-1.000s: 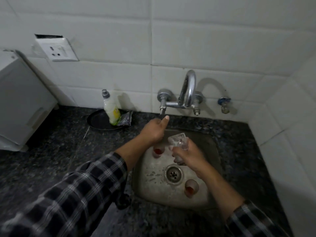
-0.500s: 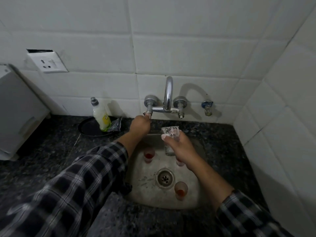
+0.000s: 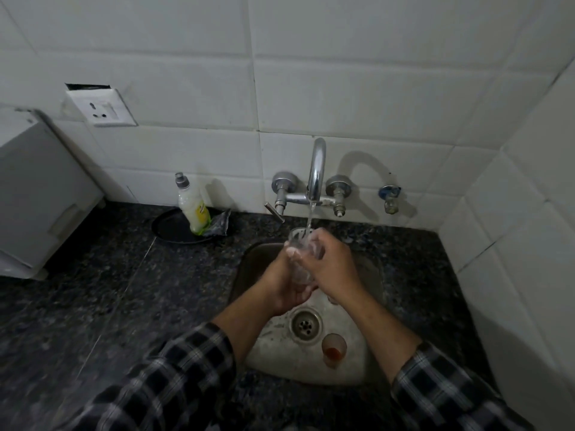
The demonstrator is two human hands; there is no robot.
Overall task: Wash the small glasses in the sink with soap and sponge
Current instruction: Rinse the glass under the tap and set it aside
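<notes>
— Two hands on one glass?
— Yes. The left hand [image 3: 284, 286] cups the clear glass [image 3: 295, 239] from below and the right hand [image 3: 331, 269] curls round its side, above the steel sink [image 3: 361, 365].
— Water?
— A stream [image 3: 310, 216] from the tap [image 3: 317, 169] falls into it. Another small glass [image 3: 334, 349], with red dregs, stands upright beside the drain [image 3: 306, 325]. The soap bottle [image 3: 193, 206] is well to the left.

Sink [image 3: 367, 371] set into the bench [image 3: 124, 290], tap [image 3: 317, 169] on the wall right behind it. Over the back of the basin, left hand [image 3: 286, 287] and right hand [image 3: 329, 262] wrap round a glass [image 3: 300, 241] directly under the spout. A second glass [image 3: 334, 349] stands in the basin, just right of the drain [image 3: 306, 325] and nearer the front. Left of the tap, a bottle [image 3: 193, 206] stands in a dish [image 3: 171, 228] by the wall, a packet [image 3: 219, 223] at its right. Far left, a box unit [image 3: 40, 194], a socket [image 3: 101, 107] on the wall above it.
</notes>
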